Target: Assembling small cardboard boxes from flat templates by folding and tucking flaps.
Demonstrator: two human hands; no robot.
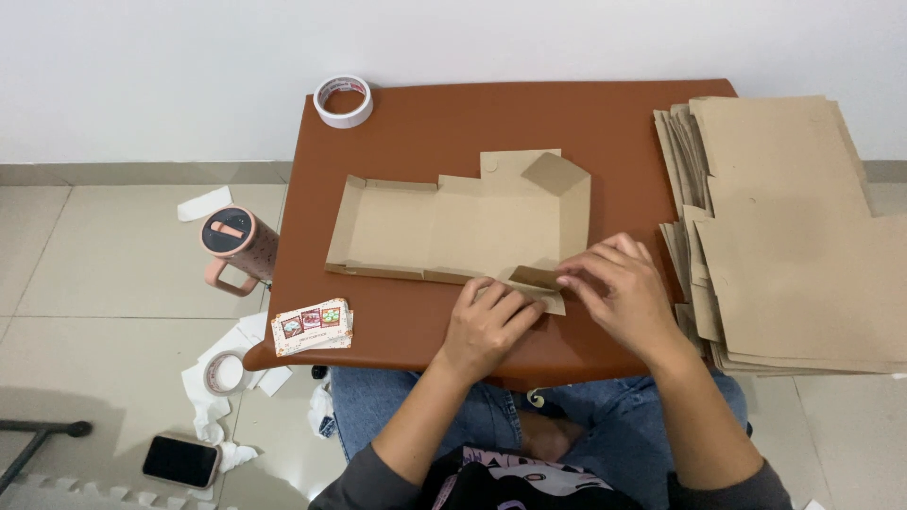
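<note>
Fingers (529, 307) of left hand (491, 326) and right hand (624, 293) pinch the near flap of a flat brown cardboard box blank (453, 227), lying mid-worktop on the reddish-brown worktop (425, 123).

Brown cardboard box blank (453, 227) lies flat (side flaps raised) on table

brown carton blank (444, 227) mid-table, dark phone screen (179, 461) on floor
</note>
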